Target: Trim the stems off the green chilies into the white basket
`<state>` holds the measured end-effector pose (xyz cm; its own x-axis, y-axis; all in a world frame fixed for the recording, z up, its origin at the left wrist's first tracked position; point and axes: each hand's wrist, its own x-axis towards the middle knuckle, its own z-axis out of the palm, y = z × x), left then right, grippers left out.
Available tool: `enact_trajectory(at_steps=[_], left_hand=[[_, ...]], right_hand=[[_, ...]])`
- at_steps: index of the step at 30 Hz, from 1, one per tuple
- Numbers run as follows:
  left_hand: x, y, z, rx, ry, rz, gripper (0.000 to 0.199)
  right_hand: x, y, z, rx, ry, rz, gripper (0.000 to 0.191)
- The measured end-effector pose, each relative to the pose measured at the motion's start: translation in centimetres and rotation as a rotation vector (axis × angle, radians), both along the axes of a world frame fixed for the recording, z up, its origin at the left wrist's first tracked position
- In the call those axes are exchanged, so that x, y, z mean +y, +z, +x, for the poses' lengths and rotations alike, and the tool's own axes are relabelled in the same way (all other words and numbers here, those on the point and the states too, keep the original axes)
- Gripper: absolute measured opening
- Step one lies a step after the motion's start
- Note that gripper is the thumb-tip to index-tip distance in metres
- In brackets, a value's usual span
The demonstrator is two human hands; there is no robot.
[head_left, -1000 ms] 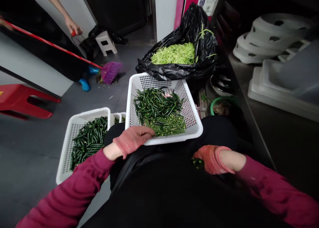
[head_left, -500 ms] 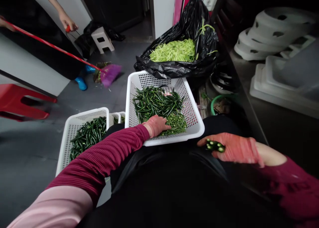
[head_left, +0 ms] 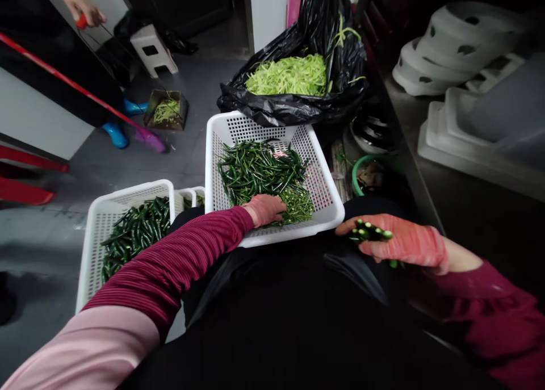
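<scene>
A white perforated basket (head_left: 293, 235) rests at my lap, holding long dark-green chili peppers (head_left: 258, 171) and a pile of cut stems (head_left: 300, 204). My left hand (head_left: 266, 209), in a thin reddish glove, lies over the stems with its fingers outstretched; its underside is hidden. To the right of the basket, my gloved right hand (head_left: 402, 241) is closed around several green chili peppers (head_left: 369, 231), their pale cut ends showing. Another white basket (head_left: 88, 248) of chili peppers (head_left: 138, 231) stands at my left.
A black plastic bag (head_left: 272, 114) with pale-green shreds (head_left: 287, 75) sits beyond the basket. Further left, another person's hand (head_left: 83, 7) is near a red-handled broom (head_left: 76, 86) and a dustpan (head_left: 181, 112). Grey plastic stools (head_left: 464, 43) are stacked right, beside a green-rimmed bowl (head_left: 356, 177).
My view has shifted slightly, so most things sit further left. The right hand has turned a little, still holding chili peppers. The broom has swung left, uncovering the dustpan.
</scene>
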<state>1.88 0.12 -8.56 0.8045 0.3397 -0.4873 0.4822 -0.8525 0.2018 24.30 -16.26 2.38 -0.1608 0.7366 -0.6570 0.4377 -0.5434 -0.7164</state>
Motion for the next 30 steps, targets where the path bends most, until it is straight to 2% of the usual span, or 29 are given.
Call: enact_trajectory(at_steps=[4,8,12,14,17,22,24,26,28,30], left_hand=[[-0.5,0.1,-0.2,-0.009,0.174,-0.011,0.027],[-0.7,0.4,-0.8,-0.07,0.377,-0.086,0.018],[-0.3,1.3,-2.2,-0.384,0.754,-0.233,0.014],[-0.4,2.2,-3.1,-0.592,0.934,-0.387,0.017],[-0.9,3.8,-4.0,-0.822,1.095,-0.639,0.021],[-2.0,5.8,-4.1,-0.988,1.17,-0.878,0.026],[-1.9,5.9,-3.8,-0.995,1.218,-0.91,0.028],[-1.7,5.6,-3.8,-0.975,1.254,-0.869,0.028],[-1.5,5.0,-3.8,-0.886,1.2,-0.778,0.026],[-1.5,4.3,-3.8,-0.712,1.018,-0.683,0.022]], right_hand=[[-0.3,-0.5,-0.9,0.159,-0.221,0.09,0.056],[-0.4,-1.1,-2.7,0.352,-0.438,0.172,0.05],[0.8,-1.2,-4.5,0.45,-0.562,0.144,0.042],[2.2,-1.4,-5.6,0.473,-0.598,0.118,0.04],[5.3,-2.6,-7.7,0.506,-0.58,0.102,0.037],[9.9,-5.4,-11.2,0.488,-0.443,0.21,0.039],[10.9,-6.0,-11.8,0.522,-0.401,0.25,0.041],[11.6,-6.1,-11.7,0.548,-0.375,0.276,0.04],[12.1,-6.0,-11.0,0.502,-0.36,0.288,0.038],[12.3,-5.6,-9.7,0.4,-0.347,0.3,0.036]])
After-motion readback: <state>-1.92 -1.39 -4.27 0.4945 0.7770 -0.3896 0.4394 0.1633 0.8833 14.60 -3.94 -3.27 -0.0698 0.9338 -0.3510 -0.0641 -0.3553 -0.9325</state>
